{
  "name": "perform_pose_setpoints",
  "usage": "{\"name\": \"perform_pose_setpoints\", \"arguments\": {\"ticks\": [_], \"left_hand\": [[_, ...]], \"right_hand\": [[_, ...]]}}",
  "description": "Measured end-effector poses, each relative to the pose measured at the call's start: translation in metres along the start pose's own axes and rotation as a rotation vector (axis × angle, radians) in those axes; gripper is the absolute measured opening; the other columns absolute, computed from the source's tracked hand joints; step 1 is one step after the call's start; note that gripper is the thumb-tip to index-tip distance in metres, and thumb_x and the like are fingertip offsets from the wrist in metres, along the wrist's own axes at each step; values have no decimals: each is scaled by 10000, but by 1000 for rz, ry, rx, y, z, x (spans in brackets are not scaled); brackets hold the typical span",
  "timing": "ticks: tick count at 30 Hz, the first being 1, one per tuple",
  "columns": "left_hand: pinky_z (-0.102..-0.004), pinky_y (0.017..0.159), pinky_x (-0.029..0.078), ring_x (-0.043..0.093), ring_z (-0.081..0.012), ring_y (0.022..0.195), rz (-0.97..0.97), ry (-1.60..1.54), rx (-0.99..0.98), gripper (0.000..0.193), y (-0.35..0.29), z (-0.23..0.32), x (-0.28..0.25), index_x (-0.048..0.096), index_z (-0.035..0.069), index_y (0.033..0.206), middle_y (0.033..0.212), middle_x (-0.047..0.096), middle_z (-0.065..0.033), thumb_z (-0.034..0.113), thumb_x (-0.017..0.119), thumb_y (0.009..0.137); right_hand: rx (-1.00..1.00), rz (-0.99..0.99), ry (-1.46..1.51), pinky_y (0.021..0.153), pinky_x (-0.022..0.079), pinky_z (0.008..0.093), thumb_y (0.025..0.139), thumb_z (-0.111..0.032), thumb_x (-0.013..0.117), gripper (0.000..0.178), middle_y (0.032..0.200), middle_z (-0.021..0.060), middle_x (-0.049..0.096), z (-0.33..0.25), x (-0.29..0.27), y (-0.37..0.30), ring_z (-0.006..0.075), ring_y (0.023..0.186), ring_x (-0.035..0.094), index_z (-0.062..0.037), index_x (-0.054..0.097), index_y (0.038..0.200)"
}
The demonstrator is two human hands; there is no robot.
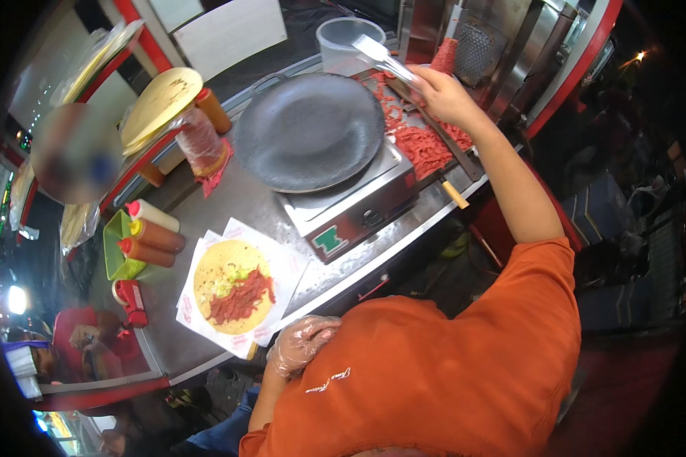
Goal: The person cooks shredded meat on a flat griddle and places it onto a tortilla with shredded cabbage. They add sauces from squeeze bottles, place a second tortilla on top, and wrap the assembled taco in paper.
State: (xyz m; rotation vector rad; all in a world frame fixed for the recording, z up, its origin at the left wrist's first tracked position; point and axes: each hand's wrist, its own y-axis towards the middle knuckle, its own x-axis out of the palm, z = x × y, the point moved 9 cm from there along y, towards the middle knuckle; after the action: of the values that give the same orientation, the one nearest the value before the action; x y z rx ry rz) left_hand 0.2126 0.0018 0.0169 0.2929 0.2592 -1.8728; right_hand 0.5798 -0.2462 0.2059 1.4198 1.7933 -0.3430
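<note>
Over the shredded meat (423, 145) beside the round griddle (309, 131), your right hand (443, 93) is clamped on metal tongs (385, 58). Your gloved left hand (301, 343) hangs loosely curled, holding nothing, at the counter edge near the topped tortilla (232, 286) on paper (286, 266).

Bare steel counter (236, 199) between griddle (309, 131) and 3 sauce bottles (154, 232), flatbread (233, 286) below.

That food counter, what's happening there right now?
A person in an orange shirt holds metal tongs in the right hand above a pile of shredded red meat beside a round griddle. The gloved left hand rests at the counter edge, near an open tortilla topped with meat on paper.
</note>
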Motion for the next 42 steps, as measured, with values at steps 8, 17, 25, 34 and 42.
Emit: {"name": "perform_pose_setpoints", "arguments": {"ticks": [8,17,25,34,42], "left_hand": [[-329,969,475,633,-205,1108,65,-285,-425,353,65,-29,69,634,-6,1253,1223,682,-128,234,628,994],[-386,1018,463,595,-351,1235,-296,188,-764,487,95,-28,102,565,46,1357,1318,626,-202,407,496,1038],[-404,972,500,642,-337,1160,-72,164,-899,467,63,-19,108,583,6,1328,1236,665,-213,355,543,1021],[-404,960,508,652,-330,1138,-37,25,-892,470,38,-31,108,587,-4,1319,1219,670,-211,355,554,1017],[-404,950,515,660,-325,1118,16,-57,-898,473,21,-36,100,591,-12,1310,1203,675,-210,355,563,1013]], "right_hand": [[-334,37,-574,718,553,452,896,-212,635,276,877,135,684,140,9,-37,335,843,692,-89,676,1140],[-528,-76,-698,641,572,414,798,-146,655,118,805,119,742,77,39,80,275,771,733,-98,759,773],[-555,-103,-807,659,565,388,788,-184,684,120,794,97,741,83,31,67,260,784,734,-99,764,816],[-636,-201,-793,645,571,388,818,-164,652,130,824,108,753,59,45,64,263,787,744,-115,770,792],[-579,-305,-934,703,551,401,836,-176,651,128,840,87,752,69,58,88,237,837,740,-127,765,806]]}}
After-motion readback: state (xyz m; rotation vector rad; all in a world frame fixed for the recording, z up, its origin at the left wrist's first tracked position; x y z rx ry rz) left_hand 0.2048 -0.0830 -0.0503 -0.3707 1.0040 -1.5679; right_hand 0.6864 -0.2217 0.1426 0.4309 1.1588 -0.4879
